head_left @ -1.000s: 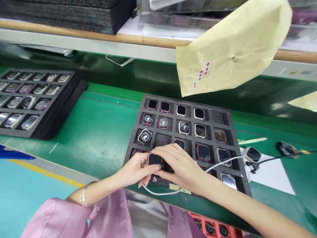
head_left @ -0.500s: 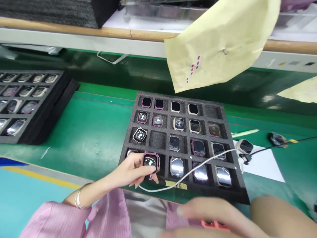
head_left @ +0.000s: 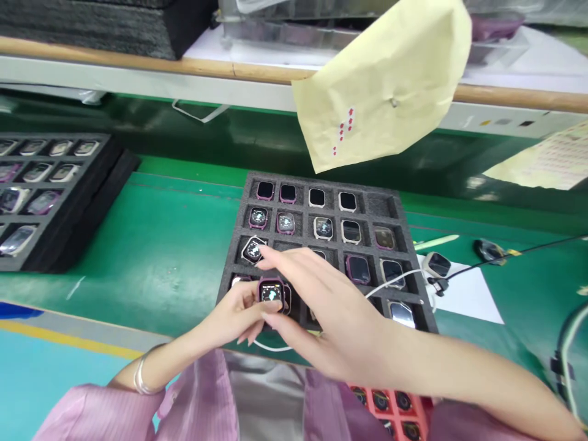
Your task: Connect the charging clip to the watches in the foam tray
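My left hand [head_left: 239, 309] grips a purple-cased smartwatch body [head_left: 271, 292] with a lit screen, just above the near left corner of a black foam tray [head_left: 394, 207]. My right hand [head_left: 321, 306] reaches across in front of the watch, fingers stretched out and apart, fingertips over the tray's third row near a tilted white-cased watch [head_left: 252, 249]. It holds nothing. The tray's square pockets hold several watch bodies, some lit, some dark. A white cable [head_left: 399, 278] lies across the tray's near rows, partly hidden by my right hand.
A second foam tray of watches [head_left: 41, 184] sits at the left on the green belt. A yellow envelope [head_left: 381, 92] hangs above the tray. A loose watch on a charger [head_left: 436, 264] rests on white paper at the right. An orange tray [head_left: 390, 404] sits below the table edge.
My right hand let go of the watch, drew back toward me, then came forward again with fingers spread over the tray. My left hand kept the watch, whose screen is now lit.
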